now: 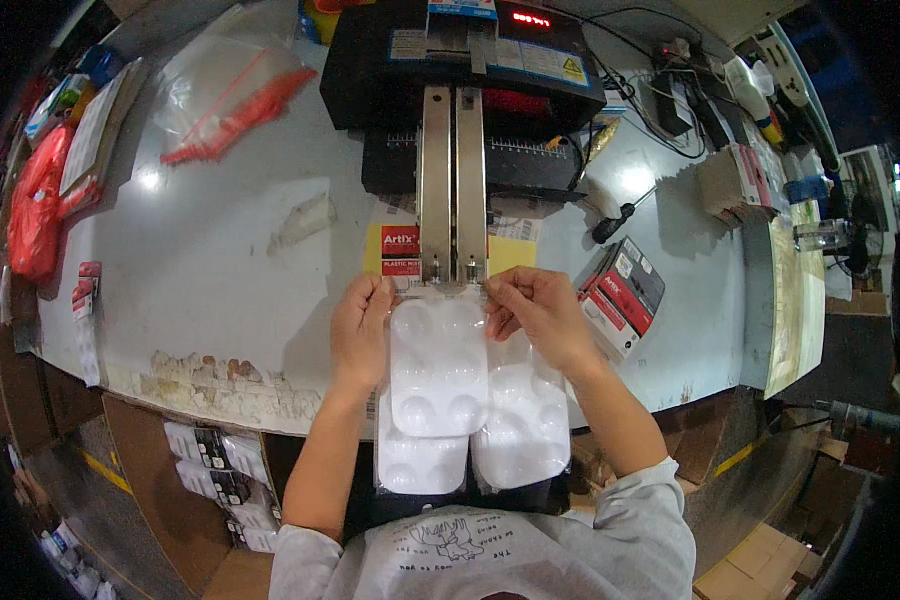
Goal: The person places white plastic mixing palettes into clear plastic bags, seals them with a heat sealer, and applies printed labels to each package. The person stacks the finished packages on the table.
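A white plastic paint palette (438,370) with round wells, in a clear bag, lies in front of me at the tips of two long metal arms (454,190). These arms reach toward me from a black machine (390,85). My left hand (360,325) is closed in a pinch at the bag's upper left corner. At the upper right corner, my right hand (540,315) pinches the bag edge, its fingers curled. Two more white palettes lie below, one lower left (420,465) and one lower right (523,430), partly covered by the top one. Red-and-yellow printed cards (400,250) lie under the metal arms.
Dark boxed packs with red labels (625,300) and a black-handled screwdriver (620,220) lie to the right. Farther right stands a stack of cards (740,185). At the left are clear bags with red edging (235,95) and a red plastic bag (40,205). Cables (660,125) run at the back right.
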`<control>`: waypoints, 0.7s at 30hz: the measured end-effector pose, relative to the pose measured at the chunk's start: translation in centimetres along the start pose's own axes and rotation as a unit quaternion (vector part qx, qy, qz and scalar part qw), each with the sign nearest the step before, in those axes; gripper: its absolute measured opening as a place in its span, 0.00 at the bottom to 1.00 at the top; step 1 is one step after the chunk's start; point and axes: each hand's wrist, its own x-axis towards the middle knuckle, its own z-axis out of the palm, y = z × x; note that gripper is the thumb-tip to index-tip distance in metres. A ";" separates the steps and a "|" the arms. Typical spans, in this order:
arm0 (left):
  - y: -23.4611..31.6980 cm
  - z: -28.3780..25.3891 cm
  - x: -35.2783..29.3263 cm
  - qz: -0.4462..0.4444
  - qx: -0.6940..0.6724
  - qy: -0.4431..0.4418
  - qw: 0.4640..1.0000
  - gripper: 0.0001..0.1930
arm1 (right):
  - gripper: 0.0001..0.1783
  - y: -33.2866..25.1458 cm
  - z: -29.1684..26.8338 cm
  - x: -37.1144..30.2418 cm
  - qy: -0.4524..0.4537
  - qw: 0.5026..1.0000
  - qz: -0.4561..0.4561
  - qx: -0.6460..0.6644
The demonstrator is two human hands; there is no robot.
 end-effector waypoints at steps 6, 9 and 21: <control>1.3 -9.8 0.2 -0.009 0.257 0.111 0.960 0.17 | 0.35 1.0 -8.8 -3.2 0.298 0.811 -0.205 -0.460; 1.3 -10.8 -2.0 0.066 0.427 0.184 0.883 0.18 | 0.52 4.9 -12.3 -3.0 0.292 0.770 -0.161 -0.544; 4.8 -3.3 -8.7 0.106 -0.080 -0.024 0.991 0.06 | 0.31 -0.5 -8.6 -5.5 0.322 0.855 -0.226 -0.336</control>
